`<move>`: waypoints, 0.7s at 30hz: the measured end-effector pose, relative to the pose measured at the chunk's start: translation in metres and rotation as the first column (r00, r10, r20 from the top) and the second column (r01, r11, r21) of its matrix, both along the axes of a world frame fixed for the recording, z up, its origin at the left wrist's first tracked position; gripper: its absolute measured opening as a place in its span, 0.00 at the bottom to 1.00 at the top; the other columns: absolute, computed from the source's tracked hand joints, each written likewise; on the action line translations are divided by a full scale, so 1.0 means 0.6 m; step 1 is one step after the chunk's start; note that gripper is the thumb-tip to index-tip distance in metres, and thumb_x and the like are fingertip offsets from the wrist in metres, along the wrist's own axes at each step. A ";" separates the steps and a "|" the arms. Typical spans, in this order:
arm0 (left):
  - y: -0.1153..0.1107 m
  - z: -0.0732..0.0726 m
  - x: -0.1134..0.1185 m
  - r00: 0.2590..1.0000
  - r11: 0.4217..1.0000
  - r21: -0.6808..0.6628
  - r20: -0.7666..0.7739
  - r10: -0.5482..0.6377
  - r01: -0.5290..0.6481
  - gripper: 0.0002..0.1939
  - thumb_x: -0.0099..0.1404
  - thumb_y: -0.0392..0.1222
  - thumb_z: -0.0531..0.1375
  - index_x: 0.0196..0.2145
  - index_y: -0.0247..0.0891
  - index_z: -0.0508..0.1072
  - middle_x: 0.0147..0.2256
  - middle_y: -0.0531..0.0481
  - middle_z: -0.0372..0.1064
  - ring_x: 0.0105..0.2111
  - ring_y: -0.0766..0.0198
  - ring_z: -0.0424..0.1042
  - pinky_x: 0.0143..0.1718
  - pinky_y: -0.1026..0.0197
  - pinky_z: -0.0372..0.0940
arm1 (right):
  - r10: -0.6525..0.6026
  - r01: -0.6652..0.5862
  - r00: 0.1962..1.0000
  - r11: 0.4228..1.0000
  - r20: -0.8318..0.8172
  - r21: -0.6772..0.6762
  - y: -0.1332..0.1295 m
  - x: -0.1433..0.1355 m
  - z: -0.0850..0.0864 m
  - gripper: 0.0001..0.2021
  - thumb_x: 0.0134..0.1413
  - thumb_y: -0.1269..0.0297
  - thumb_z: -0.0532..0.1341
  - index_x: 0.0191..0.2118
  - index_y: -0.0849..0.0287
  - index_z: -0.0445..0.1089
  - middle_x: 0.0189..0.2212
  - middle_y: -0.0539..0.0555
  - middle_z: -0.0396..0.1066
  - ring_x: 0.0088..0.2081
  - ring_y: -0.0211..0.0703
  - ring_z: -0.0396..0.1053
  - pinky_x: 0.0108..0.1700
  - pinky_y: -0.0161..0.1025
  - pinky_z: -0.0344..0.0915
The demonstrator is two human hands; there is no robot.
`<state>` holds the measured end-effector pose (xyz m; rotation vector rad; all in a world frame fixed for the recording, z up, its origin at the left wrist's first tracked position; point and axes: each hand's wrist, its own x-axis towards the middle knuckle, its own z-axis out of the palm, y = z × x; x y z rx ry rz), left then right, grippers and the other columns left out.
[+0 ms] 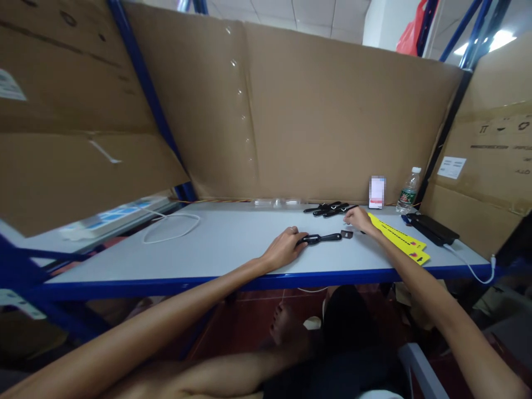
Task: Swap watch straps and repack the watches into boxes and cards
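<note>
Near the front middle of the table, my left hand [286, 247] is closed on one end of a black long-handled tool [330, 237], whose handle points right. A small dark flat piece [346, 234] lies just past the handle's tip. To the right, my right hand [358, 218] is held with its fingers bent together above the table; what they hold, if anything, is too small to make out. Several similar black tools [332, 209] lie in a pile behind it. Yellow printed cards [397, 239] lie partly beneath my right forearm.
A phone [377, 193] stands against the cardboard back wall [332, 122], with a water bottle [409, 191] beside it. A black case [434, 229] with a white cable is at the right. Another white cable [172, 215] and a power strip [108, 218] are at the left.
</note>
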<state>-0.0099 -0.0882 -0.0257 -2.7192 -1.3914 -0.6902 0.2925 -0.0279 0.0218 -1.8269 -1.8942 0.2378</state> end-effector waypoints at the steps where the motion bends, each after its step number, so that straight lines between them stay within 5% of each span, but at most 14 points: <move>1: 0.000 -0.001 -0.001 1.000 1.000 0.004 -0.001 0.002 -0.002 0.20 0.73 0.44 0.55 0.58 0.39 0.75 0.46 0.40 0.70 0.48 0.51 0.71 0.52 0.53 0.67 | 0.000 0.000 1.000 1.000 0.019 -0.019 -0.001 -0.002 -0.001 0.07 0.55 0.69 0.65 0.36 0.56 0.82 0.39 0.53 0.82 0.42 0.43 0.76 0.37 0.33 0.63; 6: 0.000 -0.002 -0.001 1.000 1.000 0.006 0.001 -0.001 0.001 0.19 0.72 0.44 0.55 0.57 0.39 0.75 0.46 0.40 0.70 0.47 0.51 0.71 0.51 0.52 0.67 | 0.008 -0.011 0.986 1.000 0.168 0.015 -0.031 0.002 0.013 0.12 0.55 0.65 0.66 0.46 0.54 0.80 0.44 0.54 0.80 0.47 0.46 0.75 0.40 0.34 0.63; 10: -0.003 0.006 0.001 1.000 1.000 -0.023 0.019 0.000 0.000 0.18 0.72 0.43 0.56 0.57 0.39 0.74 0.45 0.41 0.71 0.47 0.51 0.71 0.50 0.53 0.67 | 0.248 -0.209 0.937 0.962 0.247 -0.174 -0.052 0.011 0.031 0.23 0.46 0.59 0.72 0.51 0.56 0.78 0.44 0.54 0.79 0.42 0.46 0.75 0.36 0.33 0.62; 13: -0.010 0.014 0.002 1.000 0.999 -0.047 0.021 0.005 -0.004 0.18 0.72 0.43 0.56 0.56 0.39 0.74 0.45 0.41 0.71 0.46 0.51 0.72 0.49 0.53 0.67 | 0.277 -0.201 0.911 0.945 0.305 -0.258 -0.047 0.009 0.034 0.29 0.41 0.59 0.73 0.53 0.58 0.77 0.45 0.56 0.78 0.42 0.47 0.74 0.35 0.34 0.62; 21: -0.025 0.026 0.008 1.000 0.998 -0.054 -0.008 0.022 -0.022 0.14 0.71 0.40 0.57 0.53 0.43 0.72 0.45 0.45 0.72 0.43 0.53 0.73 0.43 0.55 0.67 | 0.248 -0.130 0.938 0.898 0.240 -0.421 -0.020 0.000 0.038 0.09 0.39 0.62 0.71 0.27 0.60 0.74 0.22 0.48 0.68 0.26 0.39 0.64 0.26 0.35 0.54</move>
